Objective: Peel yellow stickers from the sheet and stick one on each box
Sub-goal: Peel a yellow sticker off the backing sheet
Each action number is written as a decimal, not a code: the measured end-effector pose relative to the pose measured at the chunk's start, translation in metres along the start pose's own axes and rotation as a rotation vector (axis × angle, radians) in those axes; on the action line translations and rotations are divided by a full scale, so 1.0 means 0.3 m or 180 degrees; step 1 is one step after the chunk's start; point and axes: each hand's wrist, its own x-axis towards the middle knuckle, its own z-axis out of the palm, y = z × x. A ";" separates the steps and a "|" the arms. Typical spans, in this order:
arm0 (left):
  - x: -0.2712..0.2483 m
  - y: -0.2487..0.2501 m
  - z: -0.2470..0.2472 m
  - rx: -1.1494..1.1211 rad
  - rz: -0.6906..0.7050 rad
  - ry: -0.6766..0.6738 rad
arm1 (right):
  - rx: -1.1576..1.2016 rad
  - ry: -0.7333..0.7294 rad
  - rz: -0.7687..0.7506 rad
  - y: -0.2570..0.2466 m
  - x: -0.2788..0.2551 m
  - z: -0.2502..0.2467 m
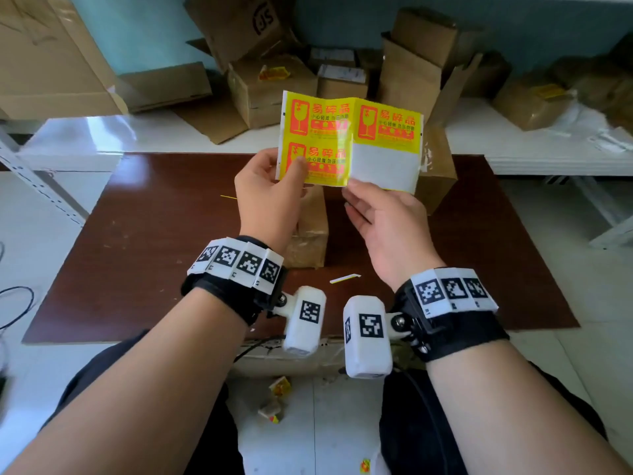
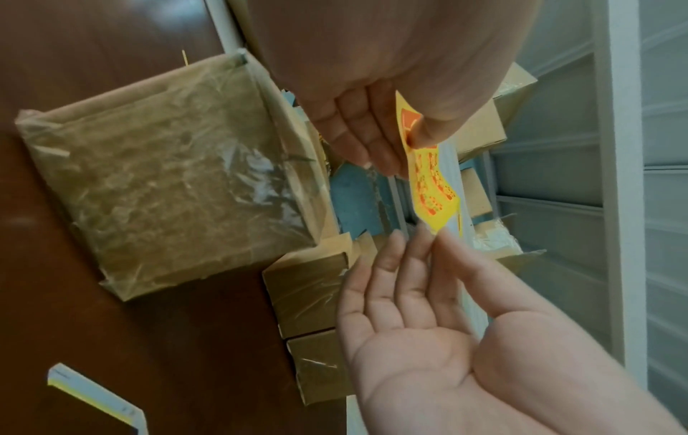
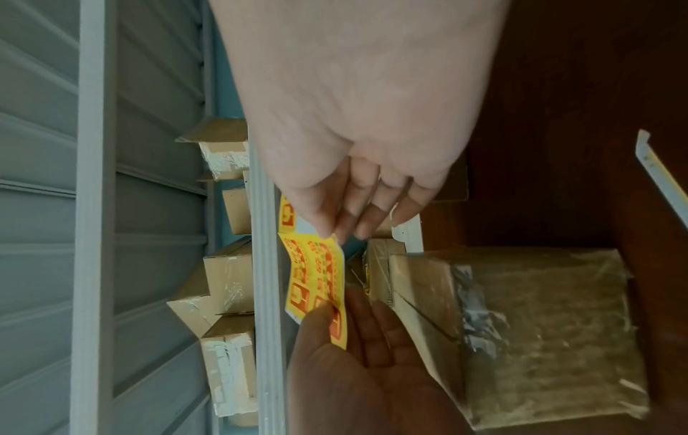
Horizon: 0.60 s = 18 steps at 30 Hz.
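I hold up a sticker sheet (image 1: 349, 138) over the brown table (image 1: 154, 234); it has three yellow stickers and one bare white patch (image 1: 383, 166) at lower right. My left hand (image 1: 294, 166) pinches the sheet's lower left, thumb on the front (image 2: 420, 132). My right hand (image 1: 351, 185) pinches the bottom edge where the lower yellow sticker (image 2: 432, 191) meets the bare patch; thumb and forefinger meet on that yellow corner (image 3: 333, 235). A tape-wrapped box (image 1: 308, 234) (image 2: 167, 176) (image 3: 540, 323) lies under my hands. A second box (image 1: 438, 176) stands behind the sheet at right.
A white strip of backing paper (image 1: 344, 278) lies on the table near my wrists. Beyond the table, cardboard boxes (image 1: 270, 90) are heaped on a white shelf (image 1: 513, 142), some with yellow stickers. Paper scraps (image 1: 279, 389) lie on the floor between my knees.
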 end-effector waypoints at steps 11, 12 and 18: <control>-0.032 -0.065 0.022 0.1145 0.1320 -0.0159 | -0.0095 -0.0142 -0.0076 -0.003 0.028 -0.019; -0.037 -0.066 0.028 0.1211 0.1431 -0.0206 | -0.0083 -0.0121 -0.0077 -0.005 0.028 -0.018; -0.051 -0.073 0.055 0.1328 0.1483 -0.0462 | 0.0002 -0.0092 -0.0086 -0.007 0.036 -0.026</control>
